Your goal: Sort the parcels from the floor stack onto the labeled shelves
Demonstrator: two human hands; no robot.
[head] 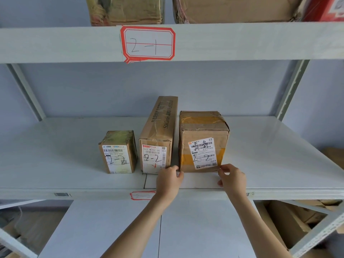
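Note:
Three cardboard parcels stand in a row on the white middle shelf (74,164), each marked "2-2" by hand. The right parcel (203,140) is a squarish box with yellow tape. My left hand (168,180) touches its lower left front corner with thumb and fingertips. My right hand (232,176) pinches its lower right front corner. A long narrow parcel (158,135) stands in the middle, close beside the left hand. A small parcel (118,151) stands to its left.
The shelf beam above carries a red-bordered label (148,43) reading "2-1", with boxes (236,9) on that upper shelf. A second label (142,195) sits on the middle shelf's front edge. Cardboard boxes (290,226) lie lower right, behind a diagonal brace.

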